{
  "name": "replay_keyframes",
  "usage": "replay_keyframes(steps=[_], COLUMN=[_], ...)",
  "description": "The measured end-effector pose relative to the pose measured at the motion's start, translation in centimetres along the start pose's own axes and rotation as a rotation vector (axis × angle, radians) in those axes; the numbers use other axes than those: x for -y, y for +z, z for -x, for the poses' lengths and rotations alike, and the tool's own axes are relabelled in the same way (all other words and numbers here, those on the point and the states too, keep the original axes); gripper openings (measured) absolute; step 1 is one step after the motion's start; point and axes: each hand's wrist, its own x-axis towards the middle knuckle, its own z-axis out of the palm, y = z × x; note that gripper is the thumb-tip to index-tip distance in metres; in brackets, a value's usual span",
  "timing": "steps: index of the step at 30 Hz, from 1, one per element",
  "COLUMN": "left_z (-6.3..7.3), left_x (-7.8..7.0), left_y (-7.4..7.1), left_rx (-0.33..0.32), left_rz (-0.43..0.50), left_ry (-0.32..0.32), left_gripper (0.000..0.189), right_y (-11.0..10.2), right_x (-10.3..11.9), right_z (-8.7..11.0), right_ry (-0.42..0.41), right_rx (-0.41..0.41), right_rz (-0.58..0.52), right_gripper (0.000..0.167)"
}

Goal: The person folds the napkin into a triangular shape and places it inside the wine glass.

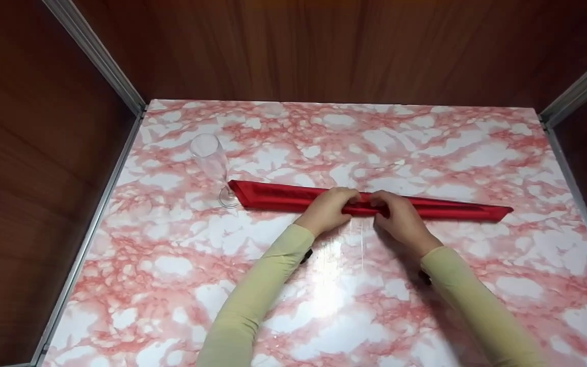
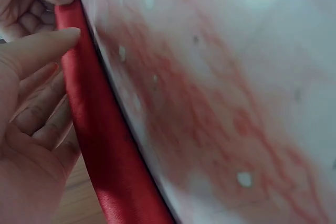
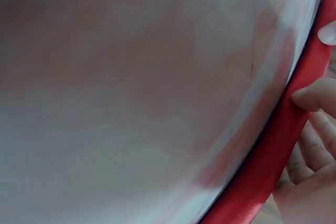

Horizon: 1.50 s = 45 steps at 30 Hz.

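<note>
A red satiny cloth (image 1: 283,197), folded into a long narrow strip with slanted ends, lies across the marbled table. Near its middle my left hand (image 1: 330,208) pinches the strip, thumb at the near edge and fingers over the far side. Just to the right, my right hand (image 1: 400,219) pinches it the same way, a small gap apart. In the left wrist view the left thumb presses on the red cloth (image 2: 100,129) with the fingers behind it. The right wrist view shows the right thumb on the cloth (image 3: 273,166), fingers beneath.
A clear stemmed glass (image 1: 212,158) is by the cloth's left end, its foot close to the slanted tip. The pink and white marbled table (image 1: 171,285) is bordered by brown wood panels (image 1: 324,51) at the back and sides, with metal edging.
</note>
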Motion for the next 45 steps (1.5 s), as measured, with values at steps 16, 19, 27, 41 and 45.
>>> replay_keyframes(steps=[16,19,27,41,45], left_z=[0.1,0.1,-0.3,-1.3,-1.4], left_x=[-0.4,-0.4,-0.3,0.5,0.7], left_y=[-0.1,-0.2,-0.3,-0.4,-0.4], left_rx=[0.068,0.081,0.134,0.156,0.135], left_rz=[-0.016,0.019,0.052,0.098,0.081], left_ry=[0.014,-0.004,-0.009,0.006,-0.005], left_gripper=[0.034,0.038,0.047,0.059,0.057], right_y=[-1.1,-1.3,-1.5,-1.2,-0.9], right_x=[0.2,0.2,0.2,1.0,1.1], right_z=[0.4,0.5,0.6,1.4,1.5], right_ry=[0.053,0.074,0.088,-0.029,0.031], right_rx=[0.084,0.093,0.061,-0.094,-0.035], right_rz=[-0.099,-0.144,-0.116,-0.084,-0.131], right_gripper=[0.038,0.039,0.033,0.034,0.035])
